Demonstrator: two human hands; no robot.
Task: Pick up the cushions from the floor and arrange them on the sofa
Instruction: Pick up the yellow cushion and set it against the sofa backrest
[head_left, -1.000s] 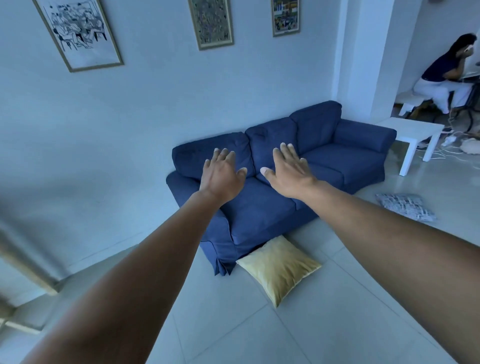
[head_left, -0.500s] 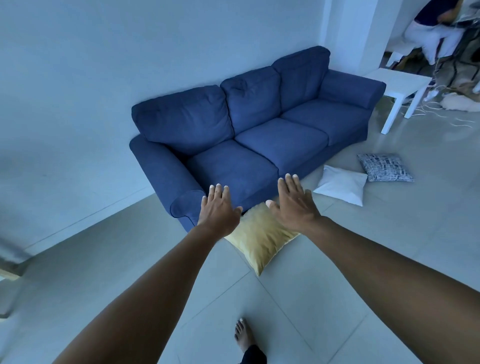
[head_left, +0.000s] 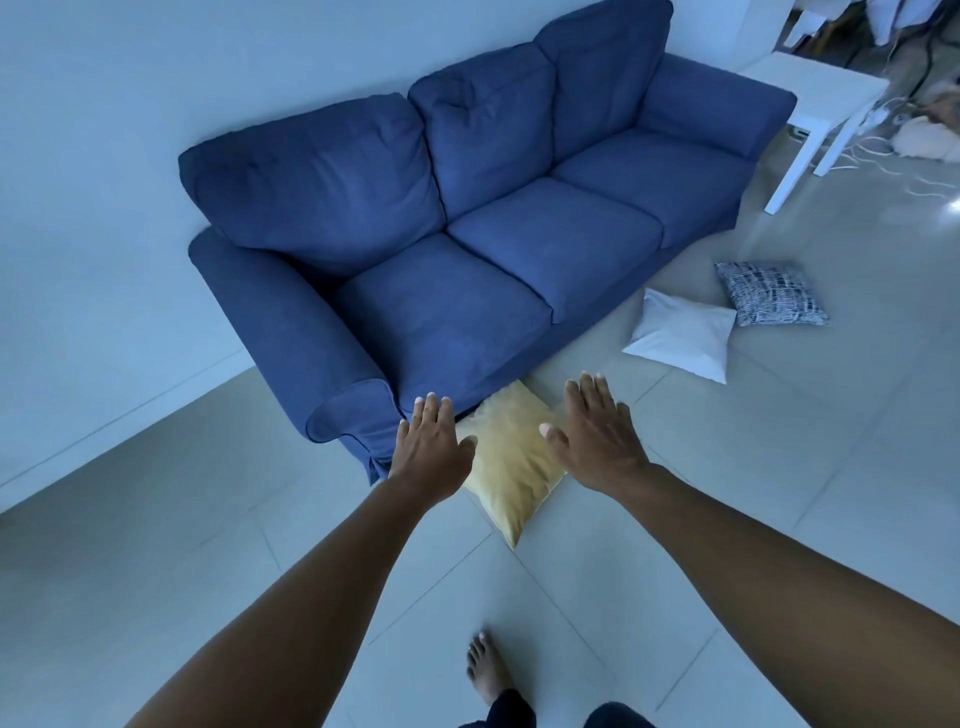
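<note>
A yellow cushion (head_left: 511, 462) lies on the floor tiles against the front of the blue three-seat sofa (head_left: 483, 249), near its left arm. My left hand (head_left: 434, 447) hovers over the cushion's left edge, palm down, fingers apart, holding nothing. My right hand (head_left: 597, 436) is spread the same way over its right edge. Further right on the floor lie a white cushion (head_left: 680, 335) and a patterned grey cushion (head_left: 771, 293). The sofa seats carry no loose cushions.
A white side table (head_left: 815, 104) stands past the sofa's right arm, with cables and clutter (head_left: 914, 135) on the floor behind it. The sofa backs onto a pale wall (head_left: 156, 78). My bare foot (head_left: 485, 670) is on the tiles below my hands.
The view has tilted down and moved closer to the sofa. Both hands have dropped from in front of the sofa seat to just over the yellow cushion.
</note>
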